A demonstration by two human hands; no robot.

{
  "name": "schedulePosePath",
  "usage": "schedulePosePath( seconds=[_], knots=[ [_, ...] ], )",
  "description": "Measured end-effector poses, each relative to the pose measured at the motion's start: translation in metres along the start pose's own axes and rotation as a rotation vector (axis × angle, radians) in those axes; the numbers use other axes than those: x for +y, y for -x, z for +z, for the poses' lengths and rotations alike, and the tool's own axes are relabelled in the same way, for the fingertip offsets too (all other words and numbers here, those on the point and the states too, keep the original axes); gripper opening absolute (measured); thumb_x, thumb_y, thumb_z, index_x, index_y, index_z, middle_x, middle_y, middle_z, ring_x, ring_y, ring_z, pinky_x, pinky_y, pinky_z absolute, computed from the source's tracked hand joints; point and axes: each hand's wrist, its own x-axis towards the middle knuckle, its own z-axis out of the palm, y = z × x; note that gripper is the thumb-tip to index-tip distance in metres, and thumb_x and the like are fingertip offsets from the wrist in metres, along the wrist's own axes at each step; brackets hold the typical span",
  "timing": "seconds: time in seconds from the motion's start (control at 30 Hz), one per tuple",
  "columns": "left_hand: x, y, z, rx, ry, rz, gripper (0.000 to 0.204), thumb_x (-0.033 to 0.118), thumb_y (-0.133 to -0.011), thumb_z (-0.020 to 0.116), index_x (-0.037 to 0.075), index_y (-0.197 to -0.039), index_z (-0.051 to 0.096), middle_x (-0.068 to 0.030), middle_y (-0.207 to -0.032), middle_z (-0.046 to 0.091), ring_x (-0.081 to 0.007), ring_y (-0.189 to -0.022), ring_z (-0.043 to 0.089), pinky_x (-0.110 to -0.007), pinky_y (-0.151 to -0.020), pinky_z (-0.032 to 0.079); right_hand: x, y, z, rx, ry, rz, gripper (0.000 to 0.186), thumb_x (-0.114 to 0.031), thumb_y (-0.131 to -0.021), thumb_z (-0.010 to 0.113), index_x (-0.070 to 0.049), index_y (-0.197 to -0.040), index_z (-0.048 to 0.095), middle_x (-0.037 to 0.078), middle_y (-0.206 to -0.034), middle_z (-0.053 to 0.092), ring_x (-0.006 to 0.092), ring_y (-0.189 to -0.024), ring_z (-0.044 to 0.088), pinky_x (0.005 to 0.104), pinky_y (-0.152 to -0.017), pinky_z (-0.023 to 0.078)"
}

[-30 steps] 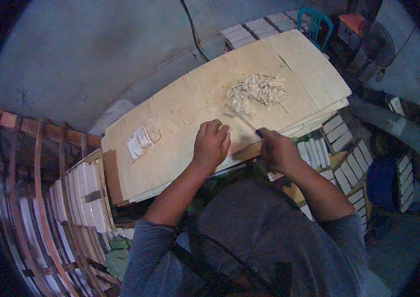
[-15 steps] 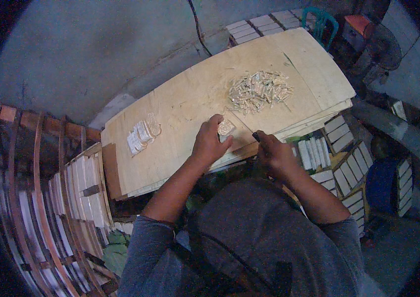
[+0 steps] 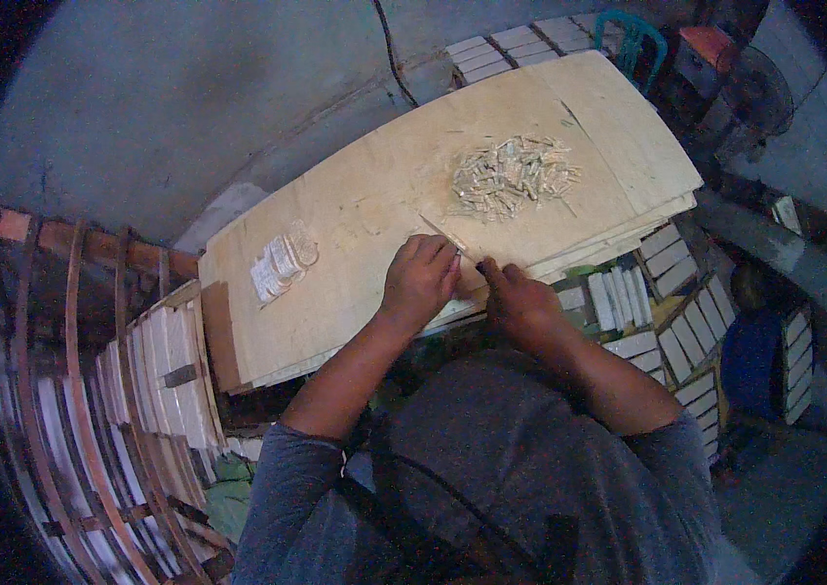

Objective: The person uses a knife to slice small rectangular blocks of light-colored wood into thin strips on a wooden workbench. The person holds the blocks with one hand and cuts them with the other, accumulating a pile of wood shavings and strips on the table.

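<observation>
A knife (image 3: 444, 232) with a dark handle and a long narrow blade is gripped in my right hand (image 3: 527, 307); its blade slants up and left over the board. Close beside the blade, my left hand (image 3: 420, 280) is closed, thumb and fingers together at the near edge of the board. A small pale bit shows at its fingertips, but what it holds is mostly hidden. Beyond the hands lies a loose pile of small, pale, stick-like pieces (image 3: 511, 178). Farther left, several pale, textured slabs (image 3: 282, 263) lie overlapping in a row.
Large wooden boards (image 3: 365, 214) are stacked as a worktop, with a grey wall (image 3: 189, 107) behind. To the left stands a wooden slatted rack (image 3: 72, 292). Trays of white blocks (image 3: 696, 327) sit low at the right. A teal chair (image 3: 633, 49) and a fan (image 3: 759, 90) are at the far right.
My left fingers have closed over the flat beige piece that showed between them before. My right hand has moved left with the knife, bringing the blade beside my left fingertips.
</observation>
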Motion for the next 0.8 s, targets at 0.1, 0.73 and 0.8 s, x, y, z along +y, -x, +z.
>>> schedulePosePath(
  seconds=[0.1, 0.73, 0.8],
  knots=[
    [-0.001, 0.0, 0.002, 0.013, 0.056, -0.011, 0.019, 0.012, -0.091, 0.072, 0.002, -0.106, 0.071, -0.0157, -0.107, 0.069, -0.0378, -0.104, 0.064, -0.047, -0.092, 0.054, 0.023, 0.026, 0.006, 0.015, -0.038, 0.015, 0.058, -0.017, -0.094, 0.065, -0.01, -0.149, 0.049, 0.025, -0.115, 0.066, 0.0465, -0.089, 0.071, 0.0557, -0.073, 0.059],
    [0.001, 0.005, 0.002, 0.038, 0.011, -0.02, 0.02, 0.013, -0.091, 0.073, 0.001, -0.107, 0.072, -0.0158, -0.107, 0.068, -0.0376, -0.099, 0.063, -0.047, -0.089, 0.053, 0.015, 0.035, -0.016, -0.096, -0.04, 0.071, 0.058, -0.02, -0.096, 0.064, -0.009, -0.151, 0.048, 0.026, -0.123, 0.066, 0.0483, -0.092, 0.071, 0.0571, -0.078, 0.058],
    [0.002, 0.005, 0.0, 0.035, -0.032, -0.009, 0.021, 0.013, -0.091, 0.072, 0.002, -0.108, 0.072, -0.0154, -0.107, 0.068, -0.0377, -0.099, 0.063, -0.047, -0.088, 0.053, 0.019, 0.038, -0.019, -0.046, -0.018, -0.005, 0.055, -0.019, -0.097, 0.063, -0.008, -0.149, 0.05, 0.026, -0.121, 0.066, 0.0478, -0.09, 0.071, 0.0573, -0.076, 0.058]
  ],
)
